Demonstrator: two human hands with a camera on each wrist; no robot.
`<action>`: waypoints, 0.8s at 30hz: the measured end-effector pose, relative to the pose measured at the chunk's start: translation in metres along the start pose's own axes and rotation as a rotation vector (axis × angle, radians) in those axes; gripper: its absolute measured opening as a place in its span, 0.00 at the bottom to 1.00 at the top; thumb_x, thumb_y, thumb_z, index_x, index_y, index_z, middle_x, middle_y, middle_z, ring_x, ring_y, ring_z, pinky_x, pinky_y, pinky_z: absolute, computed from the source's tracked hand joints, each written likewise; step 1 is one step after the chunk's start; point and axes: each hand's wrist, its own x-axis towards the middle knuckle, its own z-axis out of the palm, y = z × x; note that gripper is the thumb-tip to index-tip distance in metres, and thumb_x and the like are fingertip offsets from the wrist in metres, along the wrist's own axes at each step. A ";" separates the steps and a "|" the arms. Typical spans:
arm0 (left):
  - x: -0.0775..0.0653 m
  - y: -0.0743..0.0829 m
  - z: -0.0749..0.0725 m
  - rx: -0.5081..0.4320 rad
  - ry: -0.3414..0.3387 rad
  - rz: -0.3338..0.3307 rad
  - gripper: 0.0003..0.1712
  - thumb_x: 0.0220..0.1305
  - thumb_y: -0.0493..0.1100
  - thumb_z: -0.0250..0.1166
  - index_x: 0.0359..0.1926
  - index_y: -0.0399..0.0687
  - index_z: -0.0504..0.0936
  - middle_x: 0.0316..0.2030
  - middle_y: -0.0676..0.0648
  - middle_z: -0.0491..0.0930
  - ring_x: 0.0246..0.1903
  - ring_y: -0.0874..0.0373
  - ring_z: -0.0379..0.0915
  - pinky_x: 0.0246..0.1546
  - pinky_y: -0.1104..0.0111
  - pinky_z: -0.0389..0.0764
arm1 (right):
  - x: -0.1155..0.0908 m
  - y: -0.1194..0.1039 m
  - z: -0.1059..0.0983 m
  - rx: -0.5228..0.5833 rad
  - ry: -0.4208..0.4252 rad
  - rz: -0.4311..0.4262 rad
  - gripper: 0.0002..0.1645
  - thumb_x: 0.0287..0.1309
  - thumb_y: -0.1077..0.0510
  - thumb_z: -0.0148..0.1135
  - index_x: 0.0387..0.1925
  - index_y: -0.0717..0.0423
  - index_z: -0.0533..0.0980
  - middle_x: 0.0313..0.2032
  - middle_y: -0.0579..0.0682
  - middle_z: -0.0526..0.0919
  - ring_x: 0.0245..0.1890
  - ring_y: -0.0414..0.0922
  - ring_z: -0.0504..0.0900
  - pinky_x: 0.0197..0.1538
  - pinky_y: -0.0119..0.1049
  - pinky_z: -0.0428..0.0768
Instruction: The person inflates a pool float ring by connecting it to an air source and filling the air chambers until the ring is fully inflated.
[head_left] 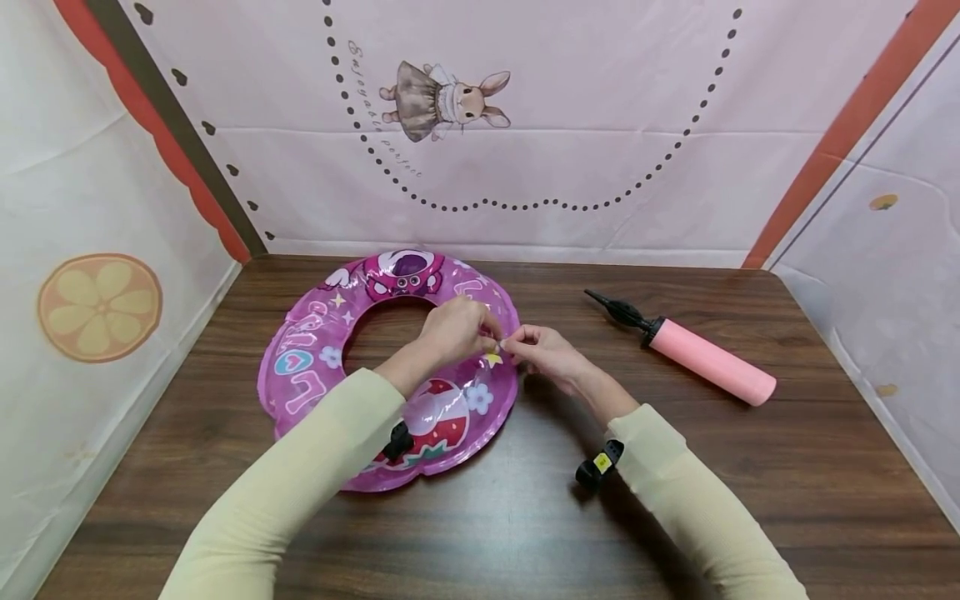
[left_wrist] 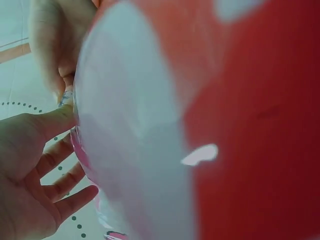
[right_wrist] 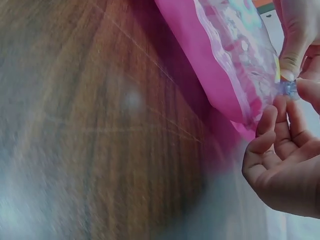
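A purple-pink inflatable swim ring [head_left: 300, 354] with a cartoon bear and strawberry print lies on the table, puffed up. At its right side both hands meet over a small clear valve [right_wrist: 288, 88]. My left hand [head_left: 457, 329] reaches across the ring and pinches the valve at its base, the thumb at the ring's surface; its other fingers spread along the ring in the left wrist view. From the right, my right hand [head_left: 551, 354] pinches the valve's outer end between thumb and finger, its remaining fingers loosely curled. Fingertips cover part of the valve.
On the right of the wooden table [head_left: 825, 467] lies a hand pump [head_left: 708, 358] with a pink barrel and black nozzle, apart from the ring. Printed cloth walls [head_left: 600, 100] stand behind and at both sides.
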 end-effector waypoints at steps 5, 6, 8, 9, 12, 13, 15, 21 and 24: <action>0.001 0.004 -0.003 -0.020 -0.030 -0.003 0.07 0.51 0.48 0.69 0.35 0.62 0.86 0.34 0.58 0.84 0.38 0.60 0.74 0.35 0.65 0.76 | -0.001 -0.001 -0.003 -0.136 0.044 -0.021 0.13 0.56 0.51 0.60 0.34 0.58 0.75 0.35 0.49 0.78 0.37 0.46 0.75 0.37 0.37 0.70; 0.002 0.005 -0.004 -0.022 -0.037 -0.002 0.08 0.52 0.48 0.69 0.36 0.61 0.86 0.35 0.58 0.84 0.38 0.60 0.74 0.35 0.66 0.76 | -0.001 -0.001 -0.004 -0.154 0.053 -0.021 0.13 0.56 0.51 0.60 0.34 0.58 0.75 0.35 0.50 0.78 0.37 0.47 0.75 0.38 0.37 0.71; 0.002 0.006 -0.006 -0.029 -0.056 -0.002 0.10 0.53 0.49 0.68 0.39 0.60 0.86 0.37 0.57 0.84 0.39 0.61 0.75 0.36 0.66 0.77 | -0.002 -0.002 -0.005 -0.183 0.063 -0.025 0.14 0.56 0.50 0.60 0.35 0.58 0.75 0.36 0.50 0.78 0.38 0.49 0.75 0.38 0.37 0.71; 0.002 0.007 -0.007 -0.028 -0.065 -0.003 0.11 0.53 0.50 0.68 0.40 0.59 0.85 0.38 0.57 0.84 0.39 0.61 0.75 0.37 0.66 0.77 | -0.002 -0.003 -0.005 -0.191 0.066 -0.027 0.14 0.56 0.50 0.60 0.36 0.58 0.75 0.36 0.50 0.78 0.39 0.50 0.75 0.38 0.37 0.71; 0.002 0.010 -0.012 -0.025 -0.092 -0.002 0.14 0.54 0.52 0.67 0.43 0.59 0.84 0.41 0.55 0.83 0.41 0.60 0.76 0.38 0.65 0.78 | -0.003 -0.003 -0.007 -0.215 0.076 -0.040 0.15 0.56 0.50 0.61 0.36 0.58 0.76 0.36 0.51 0.77 0.39 0.51 0.74 0.38 0.36 0.72; 0.001 0.010 -0.013 -0.020 -0.098 0.000 0.15 0.55 0.53 0.66 0.44 0.59 0.84 0.42 0.55 0.83 0.41 0.60 0.76 0.38 0.65 0.78 | -0.003 -0.004 -0.007 -0.221 0.078 -0.042 0.16 0.56 0.50 0.60 0.37 0.59 0.76 0.36 0.51 0.77 0.40 0.51 0.74 0.39 0.36 0.72; -0.001 0.011 -0.016 -0.005 -0.105 0.006 0.17 0.55 0.52 0.66 0.46 0.58 0.83 0.42 0.54 0.82 0.40 0.58 0.76 0.36 0.64 0.78 | -0.005 -0.005 -0.009 -0.228 0.087 -0.045 0.16 0.56 0.50 0.60 0.37 0.59 0.76 0.37 0.52 0.78 0.40 0.51 0.75 0.42 0.37 0.73; -0.013 0.013 -0.020 0.084 -0.078 0.082 0.18 0.54 0.51 0.66 0.47 0.57 0.82 0.46 0.52 0.78 0.43 0.56 0.76 0.36 0.62 0.79 | -0.010 -0.006 -0.017 -0.258 0.126 -0.028 0.16 0.57 0.50 0.60 0.39 0.58 0.76 0.38 0.53 0.77 0.43 0.54 0.75 0.49 0.43 0.74; -0.021 0.014 -0.018 0.105 -0.085 0.123 0.21 0.53 0.54 0.67 0.48 0.57 0.81 0.48 0.51 0.77 0.44 0.55 0.76 0.38 0.59 0.79 | -0.012 -0.005 -0.024 -0.283 0.140 -0.020 0.17 0.57 0.49 0.59 0.40 0.58 0.76 0.39 0.53 0.77 0.43 0.54 0.75 0.48 0.44 0.75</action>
